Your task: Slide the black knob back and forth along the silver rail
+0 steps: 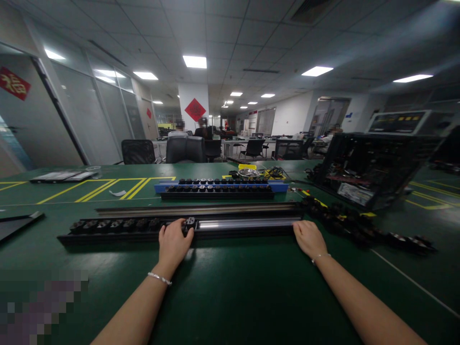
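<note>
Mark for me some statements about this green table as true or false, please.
1. The left hand is at the long black tray nearest to the person. True.
2. Small dark round parts fill this tray up to its right end. False: right of the left hand, a shiny metal strip shows bare.
3. A long blue tray lies farther away than the nearest black tray. True.
4. The right hand is lifted high above the table. False: it is down at the right part of the nearest tray.
</note>
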`<state>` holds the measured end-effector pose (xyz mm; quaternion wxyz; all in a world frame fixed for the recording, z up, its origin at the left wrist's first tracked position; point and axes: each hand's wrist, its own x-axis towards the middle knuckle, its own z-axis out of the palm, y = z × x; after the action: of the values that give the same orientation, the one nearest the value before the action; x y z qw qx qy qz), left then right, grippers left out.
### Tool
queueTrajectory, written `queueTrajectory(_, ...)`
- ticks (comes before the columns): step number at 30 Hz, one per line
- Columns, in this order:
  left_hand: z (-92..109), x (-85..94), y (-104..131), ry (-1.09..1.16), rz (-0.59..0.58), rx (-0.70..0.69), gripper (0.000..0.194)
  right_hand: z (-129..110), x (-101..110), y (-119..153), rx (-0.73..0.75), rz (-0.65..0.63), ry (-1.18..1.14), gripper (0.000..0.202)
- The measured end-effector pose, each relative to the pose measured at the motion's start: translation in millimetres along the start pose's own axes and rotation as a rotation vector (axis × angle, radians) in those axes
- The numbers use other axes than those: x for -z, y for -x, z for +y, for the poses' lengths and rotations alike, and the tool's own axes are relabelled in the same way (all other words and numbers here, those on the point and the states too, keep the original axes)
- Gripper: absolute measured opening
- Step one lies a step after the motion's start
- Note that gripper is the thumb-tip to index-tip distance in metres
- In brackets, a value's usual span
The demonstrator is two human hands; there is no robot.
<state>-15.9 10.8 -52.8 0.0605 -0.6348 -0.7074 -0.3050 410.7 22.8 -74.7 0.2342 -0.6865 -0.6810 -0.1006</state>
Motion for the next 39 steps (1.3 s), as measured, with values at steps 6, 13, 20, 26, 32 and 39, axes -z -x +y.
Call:
queueTrajectory(6, 1, 3.5, -1, 0.03, -0.032, 0.025, 0.034, -3, 2, 1, -0.013, 0.025, -0.021, 0.043)
queueTrajectory(13, -3, -1.2, 0, 0.093, -0.065, -0.073, 0.024, -7, 5, 2, -0.027, 0.022, 0.043, 0.04)
queueTrajectory(20, -3, -5.5, 0, 0.087, -0.058, -0.169, 0.026, -11, 10, 3, -0.034, 0.066, 0.059, 0.038)
queueTrajectory(26, -2, -6.5, 1, 0.111, -0.085, -0.279, 0.028, -35, 14, 0, 0.046, 0.178, -0.012, 0.033)
queueTrajectory(32, 3, -6.6, 4, 0.107, -0.124, -0.346, 0.031, -105, 10, -8, 0.21, 0.162, -0.195, 0.03)
queueTrajectory(39, 3, -4.8, 6, 0.115, -0.209, -0.449, 0.04, -199, -4, -18, 0.201, -0.019, -0.4, 0.034)
